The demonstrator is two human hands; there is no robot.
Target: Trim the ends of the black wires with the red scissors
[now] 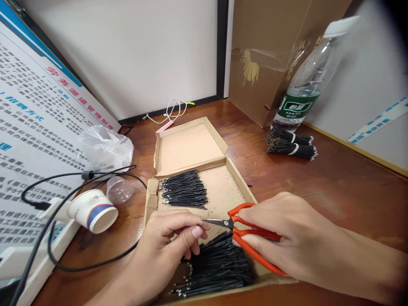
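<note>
My right hand [296,238] grips a pair of scissors [251,242] with orange-red handles, fingers through the loops. Its dark blades point left and their tips meet the fingertips of my left hand [178,238]. There, thumb and index finger pinch a wire; only its small end shows, the rest hidden by the fingers. Below both hands, a large pile of short black wires [223,267] with bare silvery ends fills the near part of an open cardboard box [236,182]. Farther back in the box lies a second, neater pile of black wires [185,189].
Two banded wire bundles [291,144] lie by a water bottle [296,93] at the right, before a brown carton [255,55]. Left are a tipped paper cup [95,211], a clear plastic cup [119,190], a plastic bag [108,148] and a black cable [95,268]. Dark scraps dot the box.
</note>
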